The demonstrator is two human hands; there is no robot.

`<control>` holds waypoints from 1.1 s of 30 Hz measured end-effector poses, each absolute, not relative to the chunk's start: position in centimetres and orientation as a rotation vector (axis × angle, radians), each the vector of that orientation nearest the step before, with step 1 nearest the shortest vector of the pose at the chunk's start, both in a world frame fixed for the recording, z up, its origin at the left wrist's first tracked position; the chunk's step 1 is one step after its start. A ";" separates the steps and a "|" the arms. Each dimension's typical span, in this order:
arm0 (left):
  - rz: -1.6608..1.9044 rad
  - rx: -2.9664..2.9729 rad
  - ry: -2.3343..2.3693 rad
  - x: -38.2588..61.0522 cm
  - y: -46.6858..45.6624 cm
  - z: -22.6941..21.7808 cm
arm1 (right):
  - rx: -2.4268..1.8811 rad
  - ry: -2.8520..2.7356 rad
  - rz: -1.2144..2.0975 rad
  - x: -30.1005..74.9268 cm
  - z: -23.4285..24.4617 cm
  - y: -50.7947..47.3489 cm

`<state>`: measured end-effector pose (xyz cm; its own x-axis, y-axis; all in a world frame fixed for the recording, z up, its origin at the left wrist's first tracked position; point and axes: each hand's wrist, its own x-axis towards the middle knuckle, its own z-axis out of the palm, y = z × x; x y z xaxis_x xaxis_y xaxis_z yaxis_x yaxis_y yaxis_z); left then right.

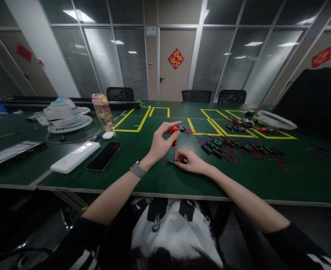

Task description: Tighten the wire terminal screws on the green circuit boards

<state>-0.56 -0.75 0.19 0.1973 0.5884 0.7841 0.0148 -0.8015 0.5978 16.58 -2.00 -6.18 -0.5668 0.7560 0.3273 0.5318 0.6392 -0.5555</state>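
Note:
My left hand (160,144), with a grey watch at the wrist, is closed on the orange handle of a small screwdriver (173,132) held upright. The screwdriver's tip points down onto a small green circuit board (171,162) with red and blue wires, lying on the green table (143,180). My right hand (190,161) rests on the table just right of the board, its fingers pressed on the board's edge to hold it still.
A heap of several similar wired boards (238,148) lies to the right. To the left are a black phone (104,155), a white power bank (75,156), a white mouse (108,135), a pink-capped bottle (103,111) and white fans (65,118). Another fan (276,120) lies far right.

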 end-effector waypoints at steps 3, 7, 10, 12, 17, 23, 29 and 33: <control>1.677 2.060 0.583 -0.7 -0.9 0.4 | -1.009 -2.319 0.531 16.6 -6.1 -2.0; 1.569 2.012 0.474 -0.7 -1.0 0.6 | -1.004 -2.319 0.521 16.6 -6.1 -2.0; 1.564 1.978 0.485 -0.7 -1.0 0.5 | -1.007 -2.315 0.538 16.5 -6.0 -2.1; 1.619 2.004 0.544 -0.7 -1.0 0.4 | -1.009 -2.312 0.538 16.5 -6.0 -2.1; 1.649 2.036 0.536 -0.7 -1.0 0.6 | -1.012 -2.315 0.522 16.5 -6.0 -2.1; 1.574 1.958 0.524 -0.6 -0.8 0.2 | -1.021 -2.317 0.514 16.5 -6.0 -2.1; 1.631 2.011 0.567 -0.7 -0.9 0.4 | -1.007 -2.320 0.516 16.5 -6.0 -2.1; 1.598 1.961 0.518 -0.6 -1.0 0.4 | -1.001 -2.317 0.522 16.6 -6.0 -2.0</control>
